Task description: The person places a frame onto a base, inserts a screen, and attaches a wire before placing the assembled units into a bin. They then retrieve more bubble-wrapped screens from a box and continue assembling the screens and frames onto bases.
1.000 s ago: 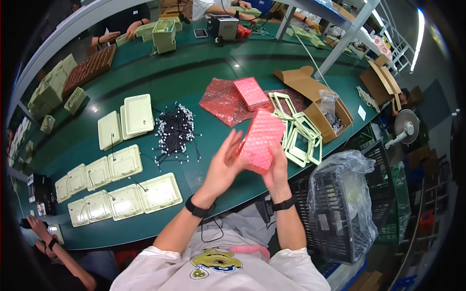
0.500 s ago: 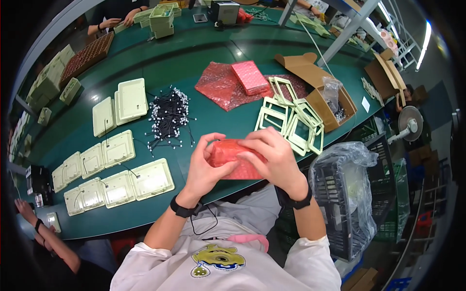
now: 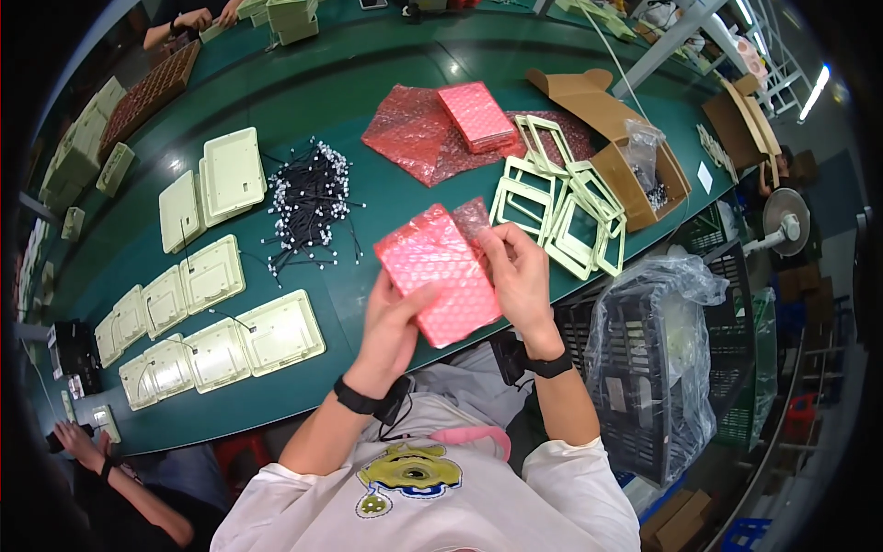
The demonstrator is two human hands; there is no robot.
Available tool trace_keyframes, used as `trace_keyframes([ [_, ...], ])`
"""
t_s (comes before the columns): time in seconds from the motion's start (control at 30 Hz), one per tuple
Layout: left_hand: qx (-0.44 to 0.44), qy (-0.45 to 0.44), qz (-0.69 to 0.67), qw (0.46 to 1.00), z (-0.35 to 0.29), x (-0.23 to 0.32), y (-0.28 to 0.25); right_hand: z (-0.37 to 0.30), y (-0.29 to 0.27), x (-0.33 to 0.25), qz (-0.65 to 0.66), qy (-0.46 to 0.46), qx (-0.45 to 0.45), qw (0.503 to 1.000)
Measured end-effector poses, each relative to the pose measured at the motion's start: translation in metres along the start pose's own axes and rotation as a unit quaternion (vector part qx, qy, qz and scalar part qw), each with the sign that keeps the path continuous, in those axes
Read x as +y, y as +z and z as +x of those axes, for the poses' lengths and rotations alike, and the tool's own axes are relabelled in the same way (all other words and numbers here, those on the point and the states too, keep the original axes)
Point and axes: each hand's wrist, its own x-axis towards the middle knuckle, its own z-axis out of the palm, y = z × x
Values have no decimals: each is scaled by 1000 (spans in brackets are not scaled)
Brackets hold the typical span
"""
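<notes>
A packet in pink bubble wrap (image 3: 437, 267) is held above the table's near edge, tilted. My left hand (image 3: 391, 322) grips its left side, the thumb pressed across its front. Pinching a loose, see-through flap of bubble wrap (image 3: 472, 219) at the packet's right edge is my right hand (image 3: 520, 281). What lies inside the wrap is hidden. Beyond, a stack of pink bubble-wrapped packets (image 3: 476, 115) rests on a spread red bubble-wrap sheet (image 3: 400, 133). Pale green plastic frames (image 3: 572, 230) lie in a heap just right of my right hand.
Black cables with white ends (image 3: 313, 202) are piled left of centre. Pale green plastic housings (image 3: 285, 333) stand in rows farther left. An open cardboard box (image 3: 635, 184) sits at right, above a black crate (image 3: 635, 386) draped in clear plastic. A co-worker's hand (image 3: 81, 444) shows at lower left.
The packet has turned from being folded between both hands to showing its broad face. My right hand has moved to its edge and draws out a flap. The view has shifted slightly.
</notes>
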Motion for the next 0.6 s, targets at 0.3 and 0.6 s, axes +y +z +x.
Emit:
trace_keyframes([
  [0.3,-8,-47,118,992,15,38,-3,-14,-15,-15,-151,-268,-44,950],
  [0.6,-61,-21,235,970,17,50,-5,-12,-32,-21,26,72,-344,936],
])
